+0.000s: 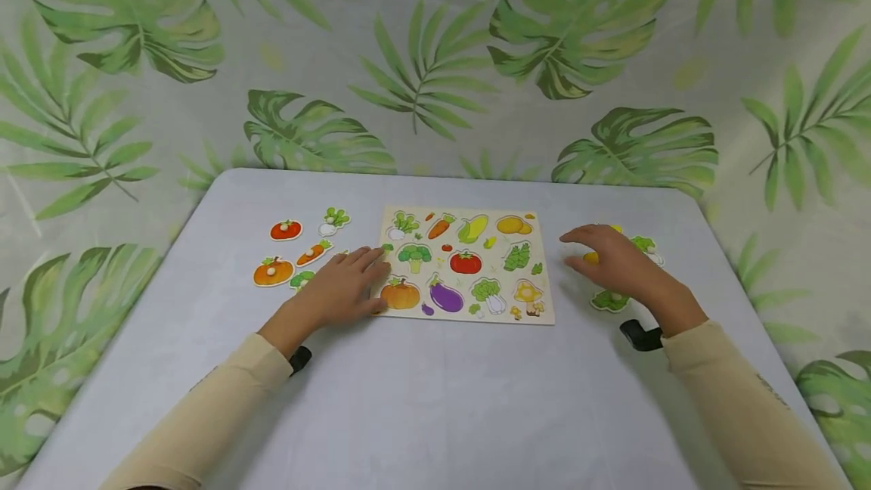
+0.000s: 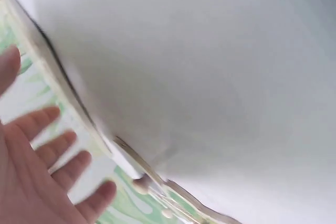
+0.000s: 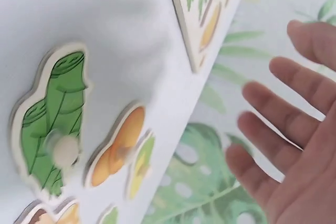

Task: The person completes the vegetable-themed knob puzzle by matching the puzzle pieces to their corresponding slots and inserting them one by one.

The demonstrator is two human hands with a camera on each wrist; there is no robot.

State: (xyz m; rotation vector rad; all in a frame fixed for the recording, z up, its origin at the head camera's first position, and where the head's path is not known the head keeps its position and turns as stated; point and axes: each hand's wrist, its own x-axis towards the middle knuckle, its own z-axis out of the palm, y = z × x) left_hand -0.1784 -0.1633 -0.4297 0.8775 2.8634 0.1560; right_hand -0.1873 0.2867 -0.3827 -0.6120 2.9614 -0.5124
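A wooden vegetable puzzle board (image 1: 495,316) with printed, outlined vegetable shapes lies in the middle of the white table. My left hand (image 1: 343,286) hovers with spread fingers over the board's left edge, holding nothing. To the right of the board, my right hand (image 1: 608,262) is held above a group of knobbed pieces, fingers loose and apart. Below it are a green leafy-looking piece (image 1: 609,301) and partly covered yellow ones. The right wrist view shows a green shoot-shaped piece (image 3: 65,103), an orange potato-like piece (image 3: 118,148) and a corn piece (image 3: 140,166).
Left of the board lie a tomato piece (image 1: 286,230), a white radish piece (image 1: 328,230), a carrot piece (image 1: 314,252), a pumpkin piece (image 1: 261,274) and a broccoli piece (image 1: 300,279). A leaf-patterned cloth (image 1: 449,150) hangs behind the table.
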